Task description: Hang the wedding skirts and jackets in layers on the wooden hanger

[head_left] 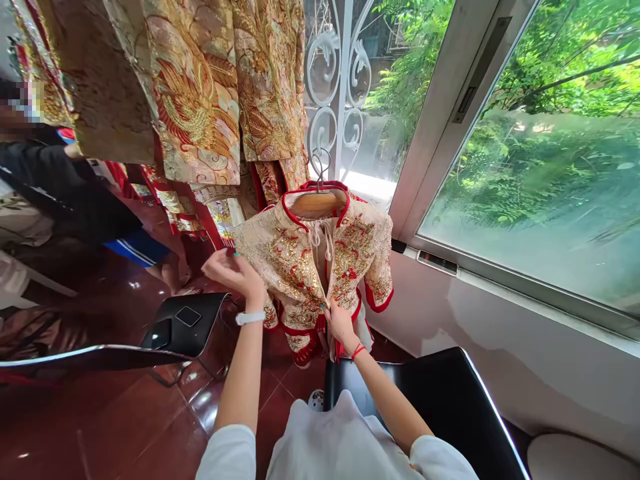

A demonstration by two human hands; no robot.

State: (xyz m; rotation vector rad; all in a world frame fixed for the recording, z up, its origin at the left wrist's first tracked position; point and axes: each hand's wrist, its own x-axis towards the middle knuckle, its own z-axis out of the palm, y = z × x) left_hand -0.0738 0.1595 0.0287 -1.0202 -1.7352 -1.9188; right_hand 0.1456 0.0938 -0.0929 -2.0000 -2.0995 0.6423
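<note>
A cream embroidered jacket (pixel 300 267) with gold beading and red trim hangs on a hanger (pixel 320 200) in front of me. Its white neck ties are knotted, and below them the front edges part slightly. My right hand (pixel 343 327), with a red cord on the wrist, pinches the jacket's front edge near the hem. To the left, beside the jacket's shoulder and sleeve, my left hand (pixel 235 273) is held up, palm turned upward. Its fingers are loosely bent and apart, with nothing visible in them. A pale band (pixel 250 318) circles that wrist.
More embroidered garments (pixel 195 100) hang at the upper left. A black chair (pixel 425 380) stands at the lower right, another seat (pixel 190 323) at the left with a dark flat object on it. A blurred person (pixel 55 180) is at the far left. The window (pixel 540 167) lies right.
</note>
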